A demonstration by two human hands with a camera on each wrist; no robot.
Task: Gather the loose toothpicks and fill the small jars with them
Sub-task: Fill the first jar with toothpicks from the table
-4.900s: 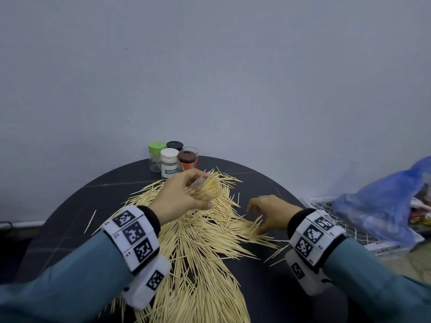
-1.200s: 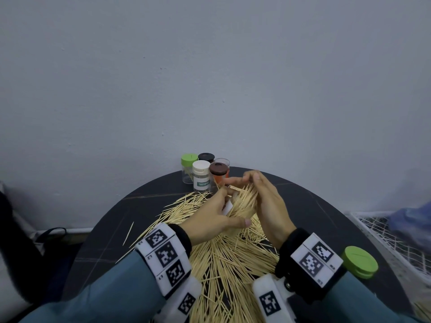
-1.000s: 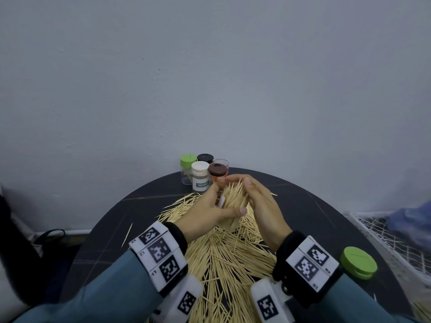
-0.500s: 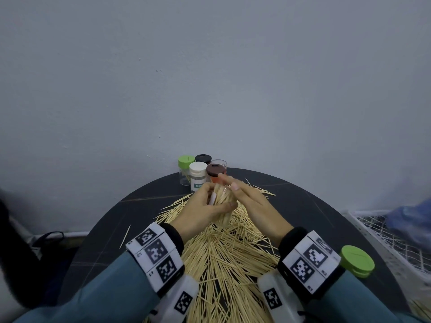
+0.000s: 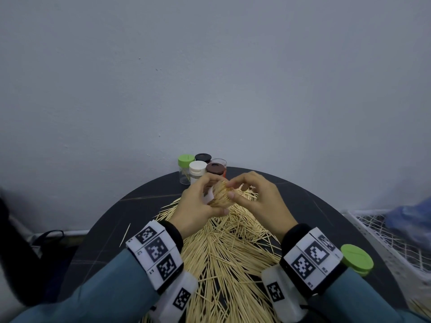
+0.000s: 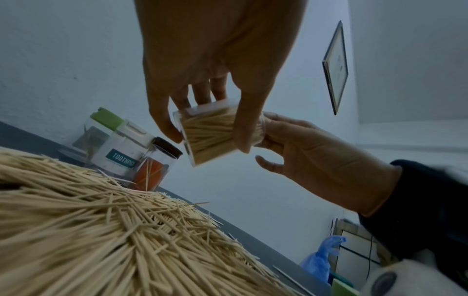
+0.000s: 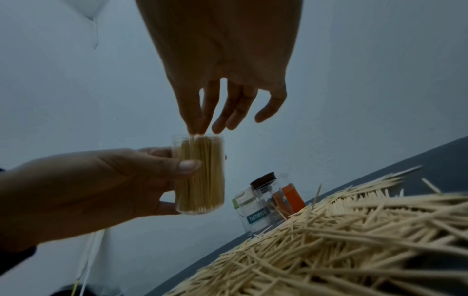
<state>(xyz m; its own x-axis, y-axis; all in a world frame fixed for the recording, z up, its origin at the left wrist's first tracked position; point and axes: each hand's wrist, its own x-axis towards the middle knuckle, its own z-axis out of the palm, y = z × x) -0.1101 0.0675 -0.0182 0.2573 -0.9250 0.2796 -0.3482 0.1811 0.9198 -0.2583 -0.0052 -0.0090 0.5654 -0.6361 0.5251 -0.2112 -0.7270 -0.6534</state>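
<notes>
My left hand (image 5: 198, 203) grips a clear lidless jar (image 5: 219, 197) packed with toothpicks and holds it above the table. In the left wrist view the jar (image 6: 212, 136) lies tilted between thumb and fingers. The right hand (image 5: 242, 190) meets it at the mouth. In the right wrist view its straight fingertips (image 7: 200, 128) touch the toothpick tops in the jar (image 7: 202, 176), and the thumb stays apart. A big heap of loose toothpicks (image 5: 228, 252) covers the round black table (image 5: 112, 229) beneath both hands.
Several small jars stand together at the table's far edge, among them a green-lidded one (image 5: 186, 169), a white one (image 5: 197, 171) and a brown-lidded one (image 5: 215, 170). A loose green lid (image 5: 356, 261) lies at the right rim. A wire basket (image 5: 384, 241) and blue bag (image 5: 410, 220) sit beyond it.
The bundle that stuck out of the jar has gone down inside it. My right hand shifted from beside the bundle to the jar's mouth, and both hands moved slightly farther away.
</notes>
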